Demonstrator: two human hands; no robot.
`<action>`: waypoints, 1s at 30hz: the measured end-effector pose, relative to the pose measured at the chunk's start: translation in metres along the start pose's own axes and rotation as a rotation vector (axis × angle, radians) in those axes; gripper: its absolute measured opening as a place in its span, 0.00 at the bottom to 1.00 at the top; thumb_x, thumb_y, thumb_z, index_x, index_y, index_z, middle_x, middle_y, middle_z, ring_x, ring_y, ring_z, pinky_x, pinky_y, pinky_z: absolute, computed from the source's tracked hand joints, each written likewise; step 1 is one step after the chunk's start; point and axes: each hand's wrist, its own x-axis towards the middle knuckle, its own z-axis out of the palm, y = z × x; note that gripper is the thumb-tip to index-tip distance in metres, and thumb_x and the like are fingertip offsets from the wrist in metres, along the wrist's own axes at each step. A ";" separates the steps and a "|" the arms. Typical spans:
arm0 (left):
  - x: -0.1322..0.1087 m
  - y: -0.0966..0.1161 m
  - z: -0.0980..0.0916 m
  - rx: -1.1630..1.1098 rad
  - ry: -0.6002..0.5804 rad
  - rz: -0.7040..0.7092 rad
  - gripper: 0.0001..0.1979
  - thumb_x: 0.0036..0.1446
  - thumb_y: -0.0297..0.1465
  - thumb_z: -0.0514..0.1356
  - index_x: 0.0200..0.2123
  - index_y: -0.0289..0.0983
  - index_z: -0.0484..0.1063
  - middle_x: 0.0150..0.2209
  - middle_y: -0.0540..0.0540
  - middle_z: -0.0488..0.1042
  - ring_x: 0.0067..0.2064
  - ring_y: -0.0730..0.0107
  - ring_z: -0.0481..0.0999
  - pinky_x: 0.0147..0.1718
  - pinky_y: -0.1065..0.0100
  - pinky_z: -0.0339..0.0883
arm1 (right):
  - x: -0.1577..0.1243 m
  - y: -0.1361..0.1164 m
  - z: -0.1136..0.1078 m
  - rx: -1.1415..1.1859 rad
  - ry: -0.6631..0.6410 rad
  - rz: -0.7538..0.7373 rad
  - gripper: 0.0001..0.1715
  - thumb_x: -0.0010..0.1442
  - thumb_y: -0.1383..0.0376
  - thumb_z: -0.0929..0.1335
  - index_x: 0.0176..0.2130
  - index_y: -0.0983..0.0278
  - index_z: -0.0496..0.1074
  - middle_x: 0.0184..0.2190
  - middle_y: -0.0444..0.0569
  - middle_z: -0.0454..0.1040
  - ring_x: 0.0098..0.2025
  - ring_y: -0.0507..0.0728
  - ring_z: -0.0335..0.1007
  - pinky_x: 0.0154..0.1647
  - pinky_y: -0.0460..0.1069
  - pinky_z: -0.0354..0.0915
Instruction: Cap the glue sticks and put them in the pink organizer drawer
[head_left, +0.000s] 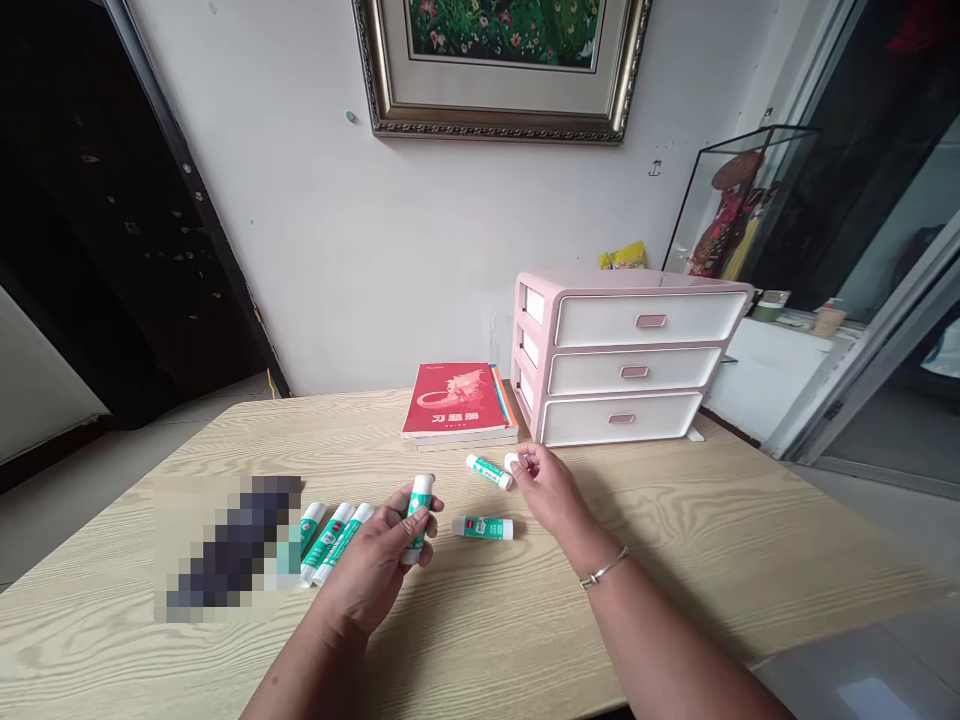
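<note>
Grip L [373, 565] closed on cyl. plastic glue stick [418, 518], grip R [547, 490] pinching white cap [512, 462].

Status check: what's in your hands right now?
Left hand gripping glue stick. Right hand pinching white cap. Loose glue stick lying between hands.

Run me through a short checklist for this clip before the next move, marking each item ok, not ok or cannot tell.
1. Left hand grips a glue stick: ok.
2. Right hand has a small white piece at its fingertips: ok.
3. Glue stick in the left hand has its cap on: cannot tell.
4. Two loose glue sticks lie on the table apart from each other: ok.
5. Row of glue sticks at the left is fully visible: not ok, a pixelated patch covers the area beside it.
</note>
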 end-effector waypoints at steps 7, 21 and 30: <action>-0.009 0.002 0.024 0.466 -0.066 -0.054 0.29 0.62 0.44 0.60 0.62 0.40 0.61 0.29 0.54 0.65 0.27 0.76 0.61 0.28 0.72 0.58 | -0.024 -0.039 0.004 0.656 -0.234 -0.053 0.19 0.61 0.54 0.70 0.47 0.62 0.70 0.37 0.47 0.75 0.38 0.54 0.70 0.41 0.50 0.67; -0.013 0.014 0.031 0.785 -0.081 -0.041 0.15 0.61 0.35 0.54 0.48 0.37 0.72 0.26 0.54 0.65 0.30 0.70 0.61 0.31 0.70 0.56 | -0.043 -0.044 0.009 0.452 -0.356 -0.220 0.13 0.63 0.60 0.70 0.47 0.62 0.73 0.36 0.46 0.75 0.33 0.52 0.69 0.36 0.50 0.69; -0.015 0.010 0.036 0.796 0.015 0.062 0.20 0.62 0.47 0.53 0.35 0.36 0.73 0.28 0.51 0.67 0.30 0.69 0.61 0.31 0.69 0.55 | -0.056 -0.053 0.016 0.333 -0.338 -0.416 0.18 0.60 0.64 0.72 0.50 0.59 0.73 0.42 0.47 0.78 0.38 0.53 0.72 0.38 0.48 0.69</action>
